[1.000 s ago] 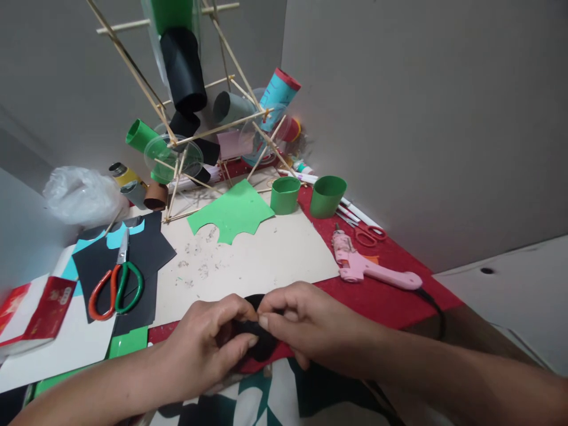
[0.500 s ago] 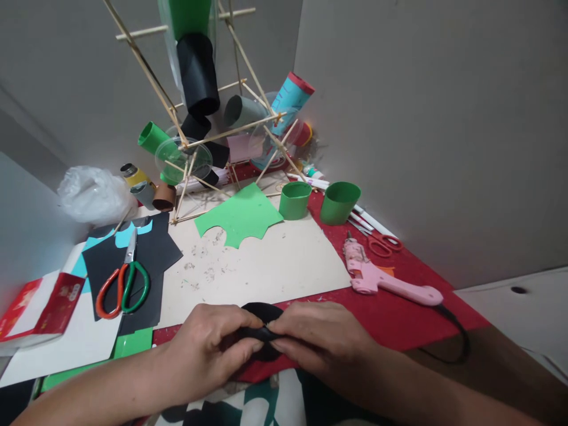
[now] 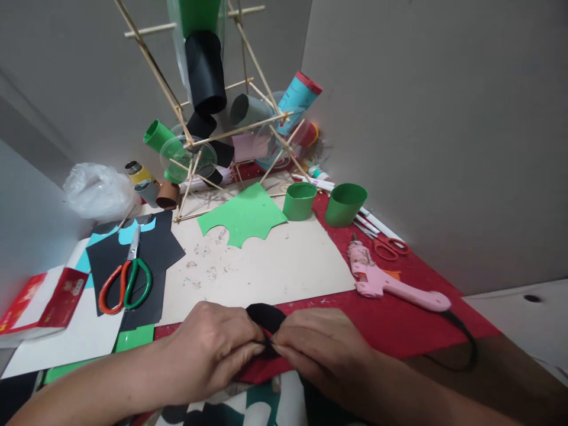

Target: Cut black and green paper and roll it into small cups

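A curved piece of black paper (image 3: 266,316) is pinched between both hands at the near edge of the table. My left hand (image 3: 217,337) is closed on its left side, thumb below and fingers above. My right hand (image 3: 317,340) grips the right side the same way, its fingertips almost meeting the left ones. Much of the black paper is hidden behind the fingers. Beyond the hands lies a green sheet with scalloped cutouts (image 3: 242,216). Two green paper cups (image 3: 299,201) stand to its right. A pink glue gun (image 3: 386,281) rests on the red cloth.
A wooden stick frame (image 3: 242,130) carrying black and green tubes stands at the back. Scissors with red and green handles (image 3: 128,281) lie on black sheets at left, near a red box (image 3: 48,299). Red-handled scissors (image 3: 388,245) lie at right. A clear plastic bag (image 3: 100,192) sits back left.
My fingers have closed further over the black paper, and less of its front shows. The whole view has shifted slightly; the other things stay in place.
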